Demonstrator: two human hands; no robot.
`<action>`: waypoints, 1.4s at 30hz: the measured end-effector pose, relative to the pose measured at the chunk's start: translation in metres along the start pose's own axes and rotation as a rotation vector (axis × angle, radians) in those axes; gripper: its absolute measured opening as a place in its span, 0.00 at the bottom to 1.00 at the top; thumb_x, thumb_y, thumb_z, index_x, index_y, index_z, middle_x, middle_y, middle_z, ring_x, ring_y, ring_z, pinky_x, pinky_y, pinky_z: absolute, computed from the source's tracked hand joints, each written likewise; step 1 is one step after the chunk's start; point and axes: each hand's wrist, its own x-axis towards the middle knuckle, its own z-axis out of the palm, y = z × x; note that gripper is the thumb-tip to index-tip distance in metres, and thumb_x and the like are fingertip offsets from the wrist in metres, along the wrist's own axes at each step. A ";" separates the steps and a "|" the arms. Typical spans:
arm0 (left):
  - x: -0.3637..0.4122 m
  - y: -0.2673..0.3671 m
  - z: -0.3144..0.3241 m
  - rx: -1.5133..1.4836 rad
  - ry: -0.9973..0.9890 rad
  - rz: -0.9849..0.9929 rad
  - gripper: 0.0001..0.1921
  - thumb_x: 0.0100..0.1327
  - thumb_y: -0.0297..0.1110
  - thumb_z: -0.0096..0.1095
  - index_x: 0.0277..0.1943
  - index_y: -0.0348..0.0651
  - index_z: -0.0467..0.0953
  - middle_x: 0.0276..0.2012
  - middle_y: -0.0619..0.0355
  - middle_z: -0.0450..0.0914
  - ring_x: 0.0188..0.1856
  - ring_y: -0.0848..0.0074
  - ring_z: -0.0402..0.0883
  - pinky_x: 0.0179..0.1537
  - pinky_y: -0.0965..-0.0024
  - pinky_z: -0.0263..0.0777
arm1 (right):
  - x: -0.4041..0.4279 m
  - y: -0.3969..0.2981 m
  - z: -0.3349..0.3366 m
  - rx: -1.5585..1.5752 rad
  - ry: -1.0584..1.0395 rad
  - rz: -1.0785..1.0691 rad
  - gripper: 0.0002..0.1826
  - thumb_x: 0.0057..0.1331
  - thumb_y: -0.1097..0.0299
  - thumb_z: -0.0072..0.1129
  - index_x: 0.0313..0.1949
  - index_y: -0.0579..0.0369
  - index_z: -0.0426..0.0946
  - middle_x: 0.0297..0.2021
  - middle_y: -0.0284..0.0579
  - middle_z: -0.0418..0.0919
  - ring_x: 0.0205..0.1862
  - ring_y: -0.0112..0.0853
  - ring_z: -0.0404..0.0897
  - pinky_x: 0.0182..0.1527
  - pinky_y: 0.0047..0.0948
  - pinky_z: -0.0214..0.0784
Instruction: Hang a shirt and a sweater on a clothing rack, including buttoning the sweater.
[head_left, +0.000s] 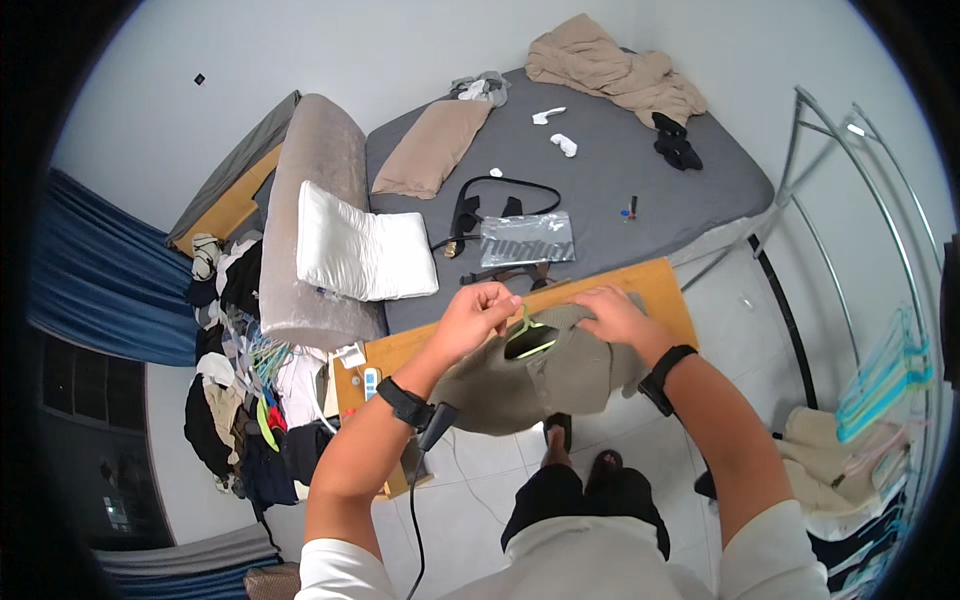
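Note:
An olive-grey garment (574, 382) with a ribbed collar hangs in front of me over the edge of a wooden table (670, 300). Inside its neck opening is a light-green clothes hanger (541, 346), whose hook rises at the collar. My left hand (480, 311) pinches at the top of that hook, thumb against the fingers. On the far side, my right hand (619, 319) grips the ribbed collar. Most of the hanger's body is hidden within the cloth.
Behind the table, a grey bed (600, 176) holds a plastic-wrapped package (527, 238), a black belt (517, 180) and socks. Clothes are heaped at left (225, 375). A metal rack (885, 195) with blue hangers (881, 382) stands right. A black cable (415, 510) trails from my left wrist.

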 end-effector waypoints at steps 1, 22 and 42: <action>-0.020 0.010 0.012 0.023 -0.007 0.006 0.14 0.74 0.37 0.62 0.30 0.42 0.73 0.24 0.68 0.72 0.26 0.84 0.73 0.32 0.77 0.68 | -0.017 -0.008 -0.008 -0.004 0.009 0.001 0.25 0.63 0.65 0.65 0.61 0.47 0.76 0.54 0.49 0.80 0.62 0.47 0.75 0.65 0.46 0.64; -0.235 0.086 0.192 0.149 -0.336 0.214 0.14 0.69 0.35 0.68 0.30 0.38 0.75 0.21 0.68 0.71 0.24 0.85 0.74 0.28 0.76 0.70 | -0.356 -0.199 -0.030 0.059 0.176 0.229 0.20 0.64 0.58 0.65 0.52 0.54 0.79 0.47 0.51 0.83 0.51 0.51 0.80 0.53 0.45 0.72; -0.273 0.084 0.402 0.241 -1.042 0.317 0.09 0.70 0.32 0.66 0.36 0.37 0.78 0.25 0.69 0.73 0.28 0.87 0.69 0.31 0.76 0.63 | -0.616 -0.296 0.015 0.141 0.175 0.660 0.23 0.61 0.48 0.66 0.45 0.54 0.80 0.27 0.55 0.80 0.32 0.52 0.81 0.38 0.45 0.73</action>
